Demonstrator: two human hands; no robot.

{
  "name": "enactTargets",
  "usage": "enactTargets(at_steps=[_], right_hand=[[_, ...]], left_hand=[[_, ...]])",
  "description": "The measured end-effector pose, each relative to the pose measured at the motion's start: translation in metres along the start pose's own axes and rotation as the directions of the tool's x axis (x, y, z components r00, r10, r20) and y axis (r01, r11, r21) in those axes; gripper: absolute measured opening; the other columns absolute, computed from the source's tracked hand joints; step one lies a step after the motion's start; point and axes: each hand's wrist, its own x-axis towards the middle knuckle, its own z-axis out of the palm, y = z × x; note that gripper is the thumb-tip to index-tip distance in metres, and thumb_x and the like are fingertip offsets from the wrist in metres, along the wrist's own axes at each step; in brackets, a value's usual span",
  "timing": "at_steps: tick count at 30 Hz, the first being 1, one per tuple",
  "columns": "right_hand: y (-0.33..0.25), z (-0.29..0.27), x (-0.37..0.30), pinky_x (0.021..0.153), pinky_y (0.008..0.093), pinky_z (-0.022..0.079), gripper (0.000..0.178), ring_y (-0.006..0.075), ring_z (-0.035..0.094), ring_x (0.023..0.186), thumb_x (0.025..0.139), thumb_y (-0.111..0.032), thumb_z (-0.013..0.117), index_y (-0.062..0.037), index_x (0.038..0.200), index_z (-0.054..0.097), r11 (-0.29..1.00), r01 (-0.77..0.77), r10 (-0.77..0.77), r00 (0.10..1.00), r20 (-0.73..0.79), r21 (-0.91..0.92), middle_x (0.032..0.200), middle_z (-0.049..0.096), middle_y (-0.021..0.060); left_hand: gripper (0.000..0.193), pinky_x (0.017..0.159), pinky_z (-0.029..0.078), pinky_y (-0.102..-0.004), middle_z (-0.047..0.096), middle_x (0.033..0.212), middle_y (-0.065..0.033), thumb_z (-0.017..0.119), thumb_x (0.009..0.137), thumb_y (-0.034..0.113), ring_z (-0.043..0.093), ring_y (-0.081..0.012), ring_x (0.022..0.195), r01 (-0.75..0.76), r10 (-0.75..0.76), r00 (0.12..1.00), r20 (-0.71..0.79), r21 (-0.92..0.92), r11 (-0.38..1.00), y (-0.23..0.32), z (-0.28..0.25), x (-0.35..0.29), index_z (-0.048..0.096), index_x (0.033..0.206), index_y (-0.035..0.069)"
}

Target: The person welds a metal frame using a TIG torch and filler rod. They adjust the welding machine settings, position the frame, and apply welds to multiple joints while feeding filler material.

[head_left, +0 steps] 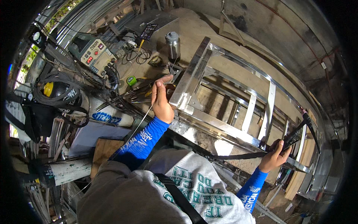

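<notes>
Thin metal rod (141, 123), one: pinched in the grip of the left hand (163, 106), between thumb and fingers. It runs slantwise along the forearm, its upper end rising past the fingertips beside the frame's near left corner.

Black torch-like tool (294, 137), one: closed in the grip of the right hand (274, 158), at the frame's right end. A black sheathed cable (240, 156) trails leftward from that hand.

Metal frame (248, 113), one: shiny, ladder-like, with long rails and pale flat crosspieces; lies on the tabletop (195, 27), between the two hands. The left hand is just beside its corner; contact cannot be told.

Beyond the left hand: a green tape measure (131, 80), near a jumble of hand tools. Farther back, a bottle (173, 48) with a grey lid, upright; left of it, a yellow-handled tool (141, 45) near loose dark cables.

Upper left: welding machine (95, 54), boxy, light front panel with knobs and a lit red display.

Left side: coiled black cable (56, 89); white cylinder (112, 118) with blue markings, lying down; below it, a brown wooden board (104, 153).

Right side: pale timber (300, 168), below the frame's end.

Wearer: grey printed top (149, 186), blue sleeves (143, 138).
</notes>
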Motion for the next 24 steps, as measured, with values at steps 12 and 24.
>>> enactTargets(at_steps=[12,24], right_hand=[[-0.030,-0.004,-0.004,0.055,0.0268,0.051,0.044,0.0141,0.061,0.065,0.099,-0.006,0.068,0.0084,0.139,0.055,0.959,-0.145,0.074,0.957,0.280,0.242,0.090,0.066,0.0093],[-0.107,0.127,0.008,0.049,0.0224,0.044,0.065,0.0083,0.059,0.060,0.102,0.000,0.067,-0.0070,0.159,0.036,0.962,-0.153,-0.074,0.650,0.757,0.225,0.091,0.068,0.0087]], left_hand=[[0.041,0.099,0.054,-0.0393,0.069,0.136,-0.0181,0.046,0.117,0.032,0.067,-0.0246,0.116,-0.124,0.155,0.977,-0.147,0.200,0.972,0.044,-0.006,-0.012,0.062,0.135,-0.001],[0.041,0.105,0.053,-0.0369,0.074,0.132,-0.0200,0.049,0.116,0.024,0.070,-0.0252,0.121,-0.305,0.237,0.951,0.196,0.503,0.809,0.079,0.028,-0.114,0.064,0.139,-0.006]])
